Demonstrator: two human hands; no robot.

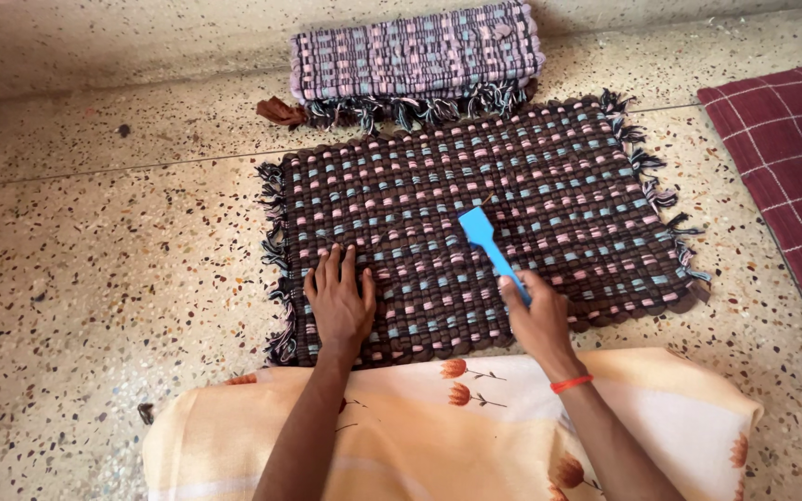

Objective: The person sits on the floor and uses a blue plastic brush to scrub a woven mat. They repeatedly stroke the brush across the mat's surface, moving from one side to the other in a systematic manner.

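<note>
I see my two bare forearms without sleeves, a thin orange band (572,382) around my right wrist, and a peach cloth (438,417) printed with orange flowers covering my lap.

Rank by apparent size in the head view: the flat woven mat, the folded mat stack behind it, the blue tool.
1. Flat woven mat
2. Folded mat stack, farther from the camera, so its true size is unsure
3. Blue tool, held in the right hand

stack of folded woven mats (417,57) lying on speckled terrazzo floor (104,278) by the wall | brown scrap (281,111) sitting beside it | maroon checked cloth (786,158) lying at right
</note>
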